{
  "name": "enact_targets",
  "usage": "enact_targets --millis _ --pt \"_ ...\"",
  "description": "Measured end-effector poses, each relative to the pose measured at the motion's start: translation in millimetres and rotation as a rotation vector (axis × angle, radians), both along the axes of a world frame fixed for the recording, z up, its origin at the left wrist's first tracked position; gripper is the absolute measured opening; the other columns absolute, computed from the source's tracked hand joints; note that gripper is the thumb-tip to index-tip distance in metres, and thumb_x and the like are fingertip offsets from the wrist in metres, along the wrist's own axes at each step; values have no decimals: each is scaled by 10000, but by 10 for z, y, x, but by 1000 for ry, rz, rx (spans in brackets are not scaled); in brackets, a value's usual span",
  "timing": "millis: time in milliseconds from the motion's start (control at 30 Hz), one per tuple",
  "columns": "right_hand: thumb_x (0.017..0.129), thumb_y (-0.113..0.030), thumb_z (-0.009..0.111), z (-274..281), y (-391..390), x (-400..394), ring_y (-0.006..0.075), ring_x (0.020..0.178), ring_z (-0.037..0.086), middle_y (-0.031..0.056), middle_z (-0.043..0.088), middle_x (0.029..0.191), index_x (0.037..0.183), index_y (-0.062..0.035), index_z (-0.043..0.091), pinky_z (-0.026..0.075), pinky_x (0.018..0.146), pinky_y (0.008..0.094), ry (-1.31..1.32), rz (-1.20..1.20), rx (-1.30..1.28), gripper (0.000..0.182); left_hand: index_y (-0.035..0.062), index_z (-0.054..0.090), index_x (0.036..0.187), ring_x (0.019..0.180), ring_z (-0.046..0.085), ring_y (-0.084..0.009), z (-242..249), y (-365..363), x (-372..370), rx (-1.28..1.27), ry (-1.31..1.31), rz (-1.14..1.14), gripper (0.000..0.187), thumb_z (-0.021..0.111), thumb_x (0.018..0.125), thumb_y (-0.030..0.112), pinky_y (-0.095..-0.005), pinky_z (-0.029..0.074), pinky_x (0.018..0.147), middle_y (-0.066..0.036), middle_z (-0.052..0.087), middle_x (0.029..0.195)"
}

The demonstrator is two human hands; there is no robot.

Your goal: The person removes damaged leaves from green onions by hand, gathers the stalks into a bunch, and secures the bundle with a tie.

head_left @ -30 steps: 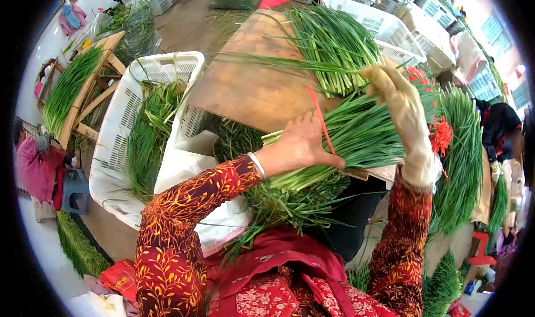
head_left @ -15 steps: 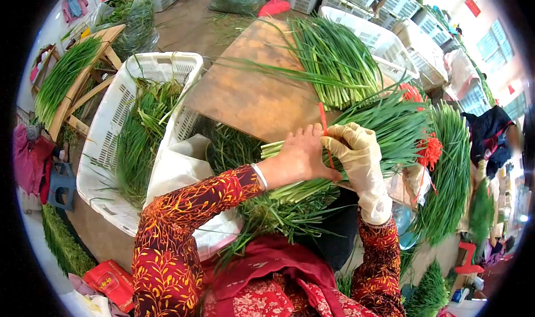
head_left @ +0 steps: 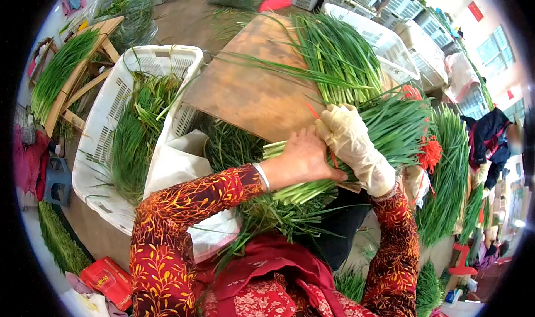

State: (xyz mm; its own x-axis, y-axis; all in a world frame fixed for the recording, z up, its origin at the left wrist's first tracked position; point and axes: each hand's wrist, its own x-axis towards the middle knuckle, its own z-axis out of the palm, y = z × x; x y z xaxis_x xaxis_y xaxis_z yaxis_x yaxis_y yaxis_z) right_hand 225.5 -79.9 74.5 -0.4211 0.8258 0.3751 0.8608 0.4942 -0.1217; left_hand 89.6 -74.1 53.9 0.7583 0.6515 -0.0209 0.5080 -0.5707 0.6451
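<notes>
My bare left hand is wrapped round a bundle of garlic chives, whose pale stem ends point left and green leaves spread right. A thin red tie runs over the bundle beside that hand, its free end sticking up. My right hand, in a cream glove, is closed at the tie against the bundle; its fingertips are partly hidden. Behind the bundle, more garlic chives lie on a wooden board.
A white plastic crate with loose greens stands to the left. Red ties hang at the right, beside a long heap of chives. Loose trimmings lie below my hands. A person is at the far right.
My right hand has rolled over, its back now facing up, and closed tighter. The tie's upper end now leans left and shows less. My left hand keeps its hold on the bundle.
</notes>
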Motion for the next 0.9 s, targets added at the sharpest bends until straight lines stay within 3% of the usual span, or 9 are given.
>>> enact_targets --millis 100,233,300,333,400,433,500,667,900 --pt "777 -178 543 -42 -52 86 329 690 519 130 513 673 718 -54 541 418 634 406 146 -124 -202 137 -68 392 1171 1042 456 -401 -51 65 -42 -1 -41 -23 883 610 644 606 -440 345 919 -280 480 1088" --pt "805 -193 529 -52 -105 131 339 710 530 148 534 717 741 -40 546 421 608 413 188 -120 -209 166 -118 369 1152 1040 474 -420 -103 390 -143 -123 -136 -243 720 449 821 516 -450 365 902 -345 437 1140" --pt "797 -176 539 19 -137 102 336 717 533 142 538 725 758 -37 553 424 612 408 193 -153 -255 145 -85 383 1186 1025 510 -308 -147 554 -161 -336 -321 -399 555 386 888 383 -376 360 921 -206 524 1101" --pt "791 -164 544 42 -162 88 337 717 531 141 535 723 760 -37 555 427 616 403 233 -164 -243 131 -85 383 1186 1025 510 -308 -172 619 -146 -342 -321 -401 555 386 888 383 -376 360 921 -206 524 1101" --pt "782 -135 551 4 -201 101 340 717 531 142 530 724 761 -33 555 434 622 390 301 -177 -234 105 -39 432 1184 1014 508 -190 -222 717 -117 -826 -334 -299 437 382 895 285 -312 362 922 -93 529 1112" --pt "782 -135 551 22 -215 104 340 717 531 142 530 724 761 -33 555 434 622 390 300 -182 -243 105 -39 432 1184 1014 508 -190 -256 720 -102 -837 -335 -301 437 382 895 285 -312 362 922 -93 529 1112" --pt "788 -136 549 131 -252 90 340 710 531 141 526 722 759 -29 549 432 613 391 298 -241 -376 111 -5 483 1145 990 502 -121 -325 674 -67 -1451 -488 -154 368 413 880 241 -276 379 903 -37 521 1100" --pt "794 -127 541 138 -218 99 303 628 475 124 453 666 736 -1 521 383 569 364 363 -246 -476 140 5 555 940 970 503 -130 -427 606 -22 -1795 -658 29 251 480 835 221 -284 386 919 -48 518 1102" --pt "770 -103 548 217 -231 117 318 576 476 130 442 604 660 -5 476 371 523 375 223 -240 -611 164 19 537 845 1077 448 -152 -362 480 -138 -1902 -985 42 200 516 816 216 -281 335 971 -42 450 1207"
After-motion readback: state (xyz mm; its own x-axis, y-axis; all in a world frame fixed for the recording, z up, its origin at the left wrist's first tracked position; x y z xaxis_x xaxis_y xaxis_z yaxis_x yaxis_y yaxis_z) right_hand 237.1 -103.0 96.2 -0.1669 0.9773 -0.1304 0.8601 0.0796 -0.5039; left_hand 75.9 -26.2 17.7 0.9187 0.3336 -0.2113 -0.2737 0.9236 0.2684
